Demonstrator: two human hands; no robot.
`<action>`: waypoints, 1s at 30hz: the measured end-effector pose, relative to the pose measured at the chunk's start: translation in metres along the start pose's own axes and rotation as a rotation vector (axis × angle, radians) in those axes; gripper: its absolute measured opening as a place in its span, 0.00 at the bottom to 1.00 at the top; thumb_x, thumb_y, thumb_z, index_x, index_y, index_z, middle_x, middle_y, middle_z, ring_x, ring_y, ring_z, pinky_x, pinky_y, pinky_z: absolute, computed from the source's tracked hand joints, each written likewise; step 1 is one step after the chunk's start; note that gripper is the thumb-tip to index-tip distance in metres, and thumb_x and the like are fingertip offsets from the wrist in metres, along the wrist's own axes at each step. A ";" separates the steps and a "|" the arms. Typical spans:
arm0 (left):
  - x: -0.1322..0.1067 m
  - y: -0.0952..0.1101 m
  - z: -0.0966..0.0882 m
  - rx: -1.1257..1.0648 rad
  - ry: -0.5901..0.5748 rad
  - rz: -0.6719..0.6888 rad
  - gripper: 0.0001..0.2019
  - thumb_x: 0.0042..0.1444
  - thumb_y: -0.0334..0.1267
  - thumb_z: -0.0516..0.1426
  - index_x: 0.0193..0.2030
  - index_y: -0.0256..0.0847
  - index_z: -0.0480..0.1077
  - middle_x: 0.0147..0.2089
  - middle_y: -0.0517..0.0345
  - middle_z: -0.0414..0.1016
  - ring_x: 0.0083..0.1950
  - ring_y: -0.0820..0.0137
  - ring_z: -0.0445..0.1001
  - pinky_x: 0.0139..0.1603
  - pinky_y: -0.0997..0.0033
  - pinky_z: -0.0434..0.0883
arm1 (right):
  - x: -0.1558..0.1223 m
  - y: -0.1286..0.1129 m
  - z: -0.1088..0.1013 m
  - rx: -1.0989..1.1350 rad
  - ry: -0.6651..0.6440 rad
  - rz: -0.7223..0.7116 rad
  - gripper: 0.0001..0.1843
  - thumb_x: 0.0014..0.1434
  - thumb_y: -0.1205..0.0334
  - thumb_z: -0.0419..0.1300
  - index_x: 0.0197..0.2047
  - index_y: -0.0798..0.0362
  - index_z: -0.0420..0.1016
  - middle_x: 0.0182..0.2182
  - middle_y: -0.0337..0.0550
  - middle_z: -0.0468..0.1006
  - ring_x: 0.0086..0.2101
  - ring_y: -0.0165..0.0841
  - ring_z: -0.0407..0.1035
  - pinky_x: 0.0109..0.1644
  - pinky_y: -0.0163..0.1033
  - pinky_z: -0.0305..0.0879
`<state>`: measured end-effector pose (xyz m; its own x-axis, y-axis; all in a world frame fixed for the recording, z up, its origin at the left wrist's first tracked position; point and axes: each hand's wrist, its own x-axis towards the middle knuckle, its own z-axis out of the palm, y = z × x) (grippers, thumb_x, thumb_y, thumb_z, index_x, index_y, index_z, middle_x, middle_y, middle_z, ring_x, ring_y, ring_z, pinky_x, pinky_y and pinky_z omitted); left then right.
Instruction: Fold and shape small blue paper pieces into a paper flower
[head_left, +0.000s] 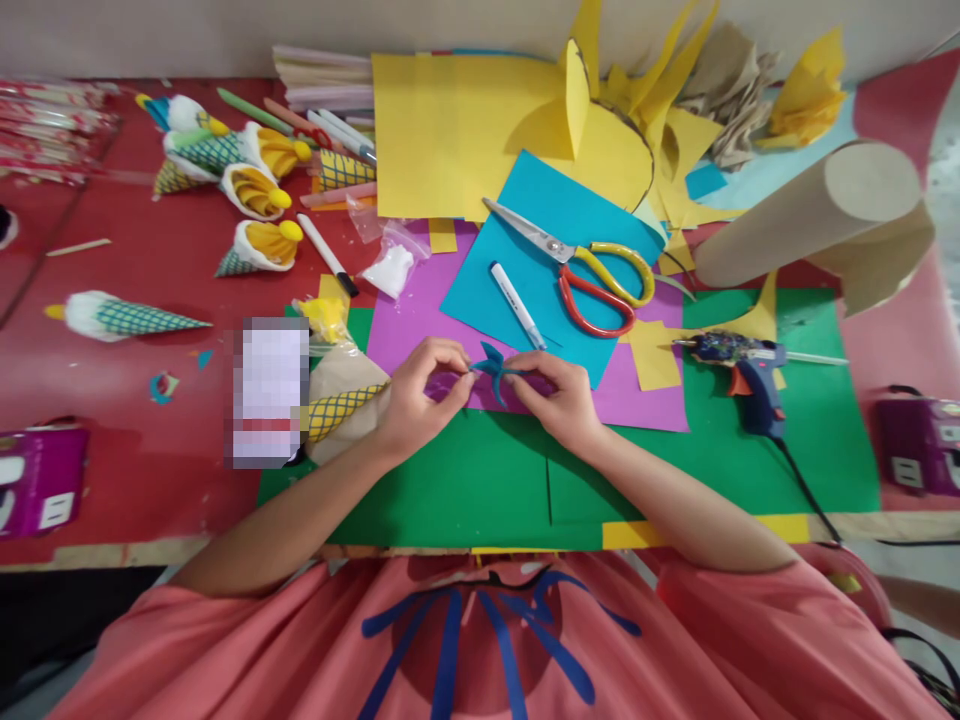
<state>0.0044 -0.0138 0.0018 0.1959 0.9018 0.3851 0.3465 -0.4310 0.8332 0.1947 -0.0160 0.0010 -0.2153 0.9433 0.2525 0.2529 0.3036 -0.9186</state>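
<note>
A small blue paper cutout [492, 368] with pointed, petal-like tips is held up over the purple sheet [405, 322]. Thumb and fingers of my left hand [426, 395] pinch its left tip. On the opposite side, my right hand [559, 398] grips the right tip between thumb and forefinger. Just beyond the hands lies a blue paper sheet [480, 270], bearing a white marker [517, 305] and scissors [574, 260] with one yellow and one red handle loop. Beside my left wrist is a yellow paper cone [341, 412] with a dark crisscross pattern.
At right, a hot glue gun [750, 375] rests on green paper [825, 430], its cord running off the front edge. A brown paper roll [795, 220] leans behind it. Several decorated cones [259, 247] lie at left. Yellow sheets [450, 130] cover the back.
</note>
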 end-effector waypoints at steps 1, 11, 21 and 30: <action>0.001 0.000 0.000 0.058 -0.018 0.073 0.05 0.55 0.31 0.59 0.37 0.40 0.66 0.36 0.59 0.73 0.41 0.74 0.75 0.43 0.75 0.73 | 0.000 0.000 0.000 0.012 0.019 0.020 0.05 0.58 0.68 0.59 0.35 0.53 0.76 0.33 0.41 0.82 0.35 0.31 0.77 0.42 0.35 0.72; -0.003 0.004 -0.004 0.290 -0.099 0.366 0.11 0.53 0.38 0.63 0.42 0.41 0.70 0.33 0.60 0.79 0.33 0.73 0.77 0.38 0.75 0.72 | 0.000 -0.001 0.001 0.044 0.022 0.016 0.03 0.57 0.68 0.60 0.34 0.54 0.76 0.32 0.42 0.82 0.35 0.31 0.77 0.41 0.35 0.72; -0.003 -0.003 -0.001 0.244 -0.041 0.211 0.10 0.53 0.44 0.63 0.38 0.41 0.72 0.32 0.61 0.80 0.33 0.74 0.79 0.36 0.77 0.74 | -0.001 0.000 0.000 -0.003 -0.065 -0.137 0.05 0.60 0.67 0.58 0.36 0.53 0.76 0.34 0.43 0.82 0.35 0.30 0.77 0.41 0.33 0.73; 0.000 -0.005 -0.005 0.103 -0.105 0.127 0.07 0.54 0.40 0.63 0.37 0.41 0.74 0.33 0.60 0.80 0.34 0.74 0.78 0.37 0.77 0.73 | 0.000 0.001 -0.003 0.019 -0.134 -0.201 0.03 0.60 0.67 0.59 0.38 0.54 0.75 0.34 0.44 0.81 0.37 0.30 0.76 0.43 0.34 0.72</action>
<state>-0.0020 -0.0112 -0.0007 0.3372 0.8341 0.4365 0.4036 -0.5470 0.7334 0.1978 -0.0149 0.0012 -0.3832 0.8375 0.3897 0.1750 0.4800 -0.8596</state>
